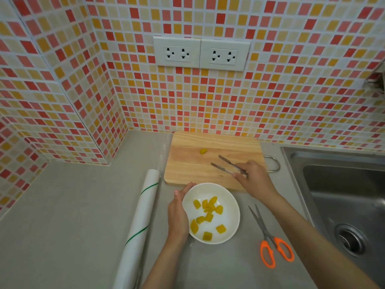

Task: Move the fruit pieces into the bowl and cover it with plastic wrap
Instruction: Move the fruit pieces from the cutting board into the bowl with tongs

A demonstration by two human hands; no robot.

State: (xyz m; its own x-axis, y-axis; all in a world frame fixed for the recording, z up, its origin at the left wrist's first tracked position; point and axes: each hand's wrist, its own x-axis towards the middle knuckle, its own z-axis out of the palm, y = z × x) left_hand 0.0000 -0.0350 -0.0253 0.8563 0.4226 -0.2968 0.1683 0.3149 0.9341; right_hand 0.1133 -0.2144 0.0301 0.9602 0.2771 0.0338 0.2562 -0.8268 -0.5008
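Right hand (253, 180) pinching metal tongs (228, 165) near their hinge end, thumb and fingers curled round the 2 arms, tips spread apart and holding nothing, poised over the wooden board (212, 159). Left hand (177, 213) flat against the left outer wall of the white bowl (231, 222), fingers straight and together, thumb up near the far rim, touching rather than gripping. Inside the bowl, about 10 yellow fruit pieces (208, 213), some clustered toward the far side, others scattered nearer. 1 more yellow piece (203, 151) alone on the far part of the board, well beyond the tong tips and apart from them. Bowl on the grey counter (73, 205), just in front of the board, near edge of the board touching or almost touching the far rim; cannot tell which. Wrap roll (139, 224) lying left of the bowl, white with 2 thin green bands, running from near the board's left corner down toward the bottom edge, close to the left hand but apart from it. Scissors (268, 238) with orange handles right of the bowl, blades closed and pointing away, lying between the bowl and the steel sink (341, 188). Metal loop (274, 163) sticking out from the board's right edge. Behind, a red, orange and yellow mosaic wall with 2 white double sockets (201, 53).
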